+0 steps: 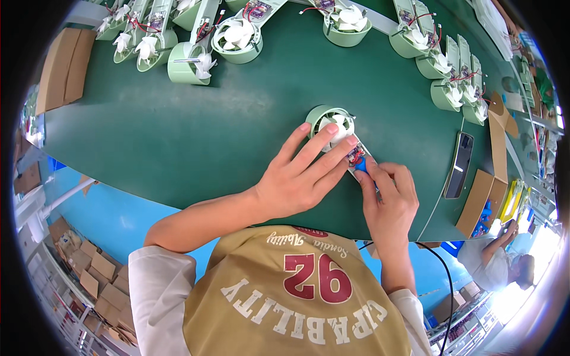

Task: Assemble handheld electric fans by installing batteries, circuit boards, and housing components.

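Note:
A pale green handheld fan body [316, 121] with white blades lies on the green table in front of me, its open handle slanting down to the right. My left hand [294, 178] rests over it with the fingers stretched out, their tips on the round housing, the blades and the top of the handle. At the handle my right hand [389, 199] pinches a small blue cylinder, seemingly a battery cell [361, 164], between thumb and fingers. Next to it a small circuit board with red wires [355, 155] shows in the handle. My fingers cover part of the handle.
More fan bodies [237, 38] line the table's far edge, with another group [454, 89] at far right. A phone [459, 165] lies at right, beside a cardboard box [475, 199] holding blue cylinders. Another carton [65, 71] stands at left. A person [499, 261] sits beyond, at lower right.

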Demonstrator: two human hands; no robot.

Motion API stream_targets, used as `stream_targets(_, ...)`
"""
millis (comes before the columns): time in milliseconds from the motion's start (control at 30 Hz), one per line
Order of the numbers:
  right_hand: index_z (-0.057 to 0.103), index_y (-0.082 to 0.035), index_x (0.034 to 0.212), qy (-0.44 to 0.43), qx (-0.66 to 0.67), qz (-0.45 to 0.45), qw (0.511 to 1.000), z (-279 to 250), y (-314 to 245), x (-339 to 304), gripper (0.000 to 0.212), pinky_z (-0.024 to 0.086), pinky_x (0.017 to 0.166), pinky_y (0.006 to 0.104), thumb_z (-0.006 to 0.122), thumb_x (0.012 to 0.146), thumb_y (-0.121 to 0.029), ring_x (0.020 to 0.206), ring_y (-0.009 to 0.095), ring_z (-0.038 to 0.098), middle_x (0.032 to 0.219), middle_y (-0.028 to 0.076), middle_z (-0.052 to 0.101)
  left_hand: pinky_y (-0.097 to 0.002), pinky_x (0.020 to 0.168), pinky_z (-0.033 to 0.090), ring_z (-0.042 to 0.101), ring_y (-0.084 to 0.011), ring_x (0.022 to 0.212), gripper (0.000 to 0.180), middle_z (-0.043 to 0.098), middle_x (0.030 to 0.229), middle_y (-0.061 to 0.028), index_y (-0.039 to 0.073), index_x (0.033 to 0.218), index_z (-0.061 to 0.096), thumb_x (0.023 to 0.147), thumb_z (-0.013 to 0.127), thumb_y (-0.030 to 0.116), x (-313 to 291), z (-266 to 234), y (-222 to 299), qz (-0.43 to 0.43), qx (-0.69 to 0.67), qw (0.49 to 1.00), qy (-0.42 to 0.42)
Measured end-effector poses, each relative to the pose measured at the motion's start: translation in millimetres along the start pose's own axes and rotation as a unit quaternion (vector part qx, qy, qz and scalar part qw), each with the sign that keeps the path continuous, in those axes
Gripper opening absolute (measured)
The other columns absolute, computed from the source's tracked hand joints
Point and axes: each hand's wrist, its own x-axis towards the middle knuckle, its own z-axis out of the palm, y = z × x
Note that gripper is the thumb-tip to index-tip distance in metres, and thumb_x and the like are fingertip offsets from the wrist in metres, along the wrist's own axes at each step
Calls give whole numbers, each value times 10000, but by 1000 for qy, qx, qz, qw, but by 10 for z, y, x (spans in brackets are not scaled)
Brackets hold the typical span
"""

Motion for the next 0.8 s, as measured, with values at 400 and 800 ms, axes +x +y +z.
stream_targets(400, 707, -41, 1219, -17, 127, 87, 988, -124, 112, -35, 382, 489, 639, 303, 793, 848, -60, 761, 148, 612, 906, 62, 646, -449, 961, 491, 542, -377, 1168, 601, 581, 1336, -187, 3, 1213, 648, 774, 848, 361, 358, -203, -379, -153, -160, 975, -14)
stream_targets(800, 678, 7, 1182, -157, 281, 165, 932, 26, 90, 260, 440, 539, 818, 320, 849, 792, -103, 860, 181, 684, 949, 79, 717, -445, 993, 448, 493, -397, 1155, 580, 518, 1266, -230, -93, 1165, 579, 824, 817, 311, 350, -169, -316, -220, -207, 946, -120)
